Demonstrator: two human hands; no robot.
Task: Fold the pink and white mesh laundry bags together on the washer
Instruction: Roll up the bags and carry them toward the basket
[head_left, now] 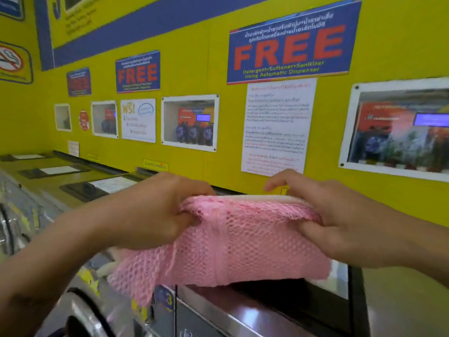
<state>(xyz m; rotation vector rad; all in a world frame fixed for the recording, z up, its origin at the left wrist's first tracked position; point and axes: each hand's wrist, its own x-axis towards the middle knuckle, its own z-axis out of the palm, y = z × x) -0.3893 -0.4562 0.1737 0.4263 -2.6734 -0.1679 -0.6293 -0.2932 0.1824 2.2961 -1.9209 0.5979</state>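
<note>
A pink mesh laundry bag [233,242] hangs in the air above the washer top [393,297], folded over so its front face drapes down. A white mesh bag [264,198] shows only as a thin white edge along the top fold, behind the pink one; a white scrap also peeks out at the lower left. My left hand [158,210] grips the upper left corner of the bags. My right hand [325,215] grips the upper right corner, thumb in front, fingers over the top.
A yellow wall [194,69] with blue FREE signs, notices and small windows rises right behind the washers. More washer tops with black lids run off to the left [80,188]. A washer's round door [80,319] and steel front panel lie below the bags.
</note>
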